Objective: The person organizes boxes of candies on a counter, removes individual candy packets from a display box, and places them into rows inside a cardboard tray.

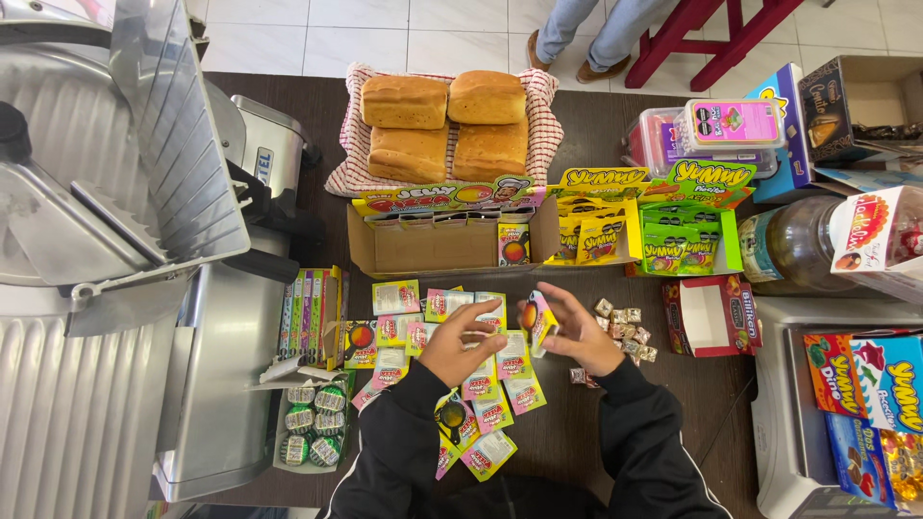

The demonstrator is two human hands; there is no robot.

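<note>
From the head view I'd keep the right hand (580,338) fingers pinched on the small candy packet (538,318) and the left hand (456,348) fingers steady at its edge, curled half-closed above the loose packets (481,384) on the tabletop (692,404) — fingertip contact is too small to tell.

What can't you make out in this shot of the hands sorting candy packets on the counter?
Head view only:
- Packet in the right hand: fingers cover its lower edge.
- Packets under the left hand: hidden by hand and sleeve.
- Person beyond the counter: cut off by the top edge.
- Wrapped sweets: too small.
</note>
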